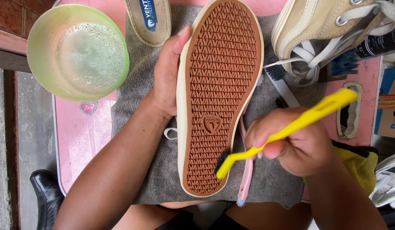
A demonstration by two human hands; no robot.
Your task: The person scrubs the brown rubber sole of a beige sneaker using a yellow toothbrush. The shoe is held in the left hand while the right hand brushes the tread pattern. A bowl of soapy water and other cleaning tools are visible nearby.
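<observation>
I judge the shoe point(219, 98), sole up on the grey towel point(140, 170) mid-surface, light with stiff rubber; my left hand point(167, 76) clasps its edge, my right hand point(297, 142) pinches the yellow brush point(287, 130).

Bare pink table point(80, 136) is left open left of the grey towel point(142, 55). Farther up, passage is blocked by the green bowl point(77, 52); right side is crowded by a beige sneaker point(321, 25).

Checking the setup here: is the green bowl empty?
No, the green bowl at the table's upper left holds foamy, soapy-looking liquid.
</observation>
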